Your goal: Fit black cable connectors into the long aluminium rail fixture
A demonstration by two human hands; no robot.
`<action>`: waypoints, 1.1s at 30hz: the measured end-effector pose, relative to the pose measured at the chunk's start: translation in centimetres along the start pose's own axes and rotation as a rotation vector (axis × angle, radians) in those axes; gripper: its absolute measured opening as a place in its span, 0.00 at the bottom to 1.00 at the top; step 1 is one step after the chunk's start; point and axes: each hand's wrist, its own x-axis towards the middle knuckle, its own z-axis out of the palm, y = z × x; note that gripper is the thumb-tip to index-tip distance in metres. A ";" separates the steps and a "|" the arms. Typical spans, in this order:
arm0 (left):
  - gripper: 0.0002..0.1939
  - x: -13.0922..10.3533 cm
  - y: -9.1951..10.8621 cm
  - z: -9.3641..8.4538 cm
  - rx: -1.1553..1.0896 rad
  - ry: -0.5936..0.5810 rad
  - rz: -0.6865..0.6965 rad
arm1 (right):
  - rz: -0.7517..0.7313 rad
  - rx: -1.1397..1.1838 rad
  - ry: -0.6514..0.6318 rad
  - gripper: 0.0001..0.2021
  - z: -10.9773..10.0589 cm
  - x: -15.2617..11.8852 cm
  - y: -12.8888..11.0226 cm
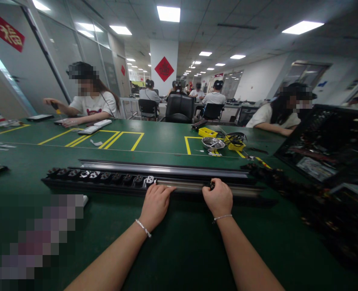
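Note:
A long dark rail [185, 186] lies across the green table, its left part filled with a row of small black socket-like parts [105, 176]. My left hand [157, 202] rests on the rail's near edge, fingers apart, just right of the last part in the row. To its right, my right hand [218, 197] is closed round a small black part [212, 185] over the channel; most of that part is hidden by the fingers. Just behind lies a second long rail with a shiny strip [166, 167].
Dark small parts [327, 218] are heaped at the right, near a large black open box [333, 141]. Farther back stand a metal bowl [212, 143] and a yellow tray [207, 132]. People sit across the table at left and right.

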 end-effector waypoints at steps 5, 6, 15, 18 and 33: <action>0.17 0.0 0.0 0.0 -0.002 -0.004 0.001 | 0.025 -0.007 -0.051 0.11 -0.5 0.1 0.0; 0.17 0.0 0.1 0.0 -0.001 -0.004 -0.002 | 0.022 -0.005 -0.061 0.11 -0.6 0.1 0.0; 0.17 0.0 0.0 0.0 0.014 0.000 0.005 | 0.049 -0.011 -0.132 0.11 -1.0 0.3 0.0; 0.17 0.0 0.0 0.1 0.018 0.000 0.004 | 0.083 -0.018 -0.162 0.12 -1.0 0.4 0.0; 0.17 -0.1 -0.2 0.2 0.024 0.001 0.010 | 0.094 0.009 -0.140 0.15 -1.0 0.5 0.7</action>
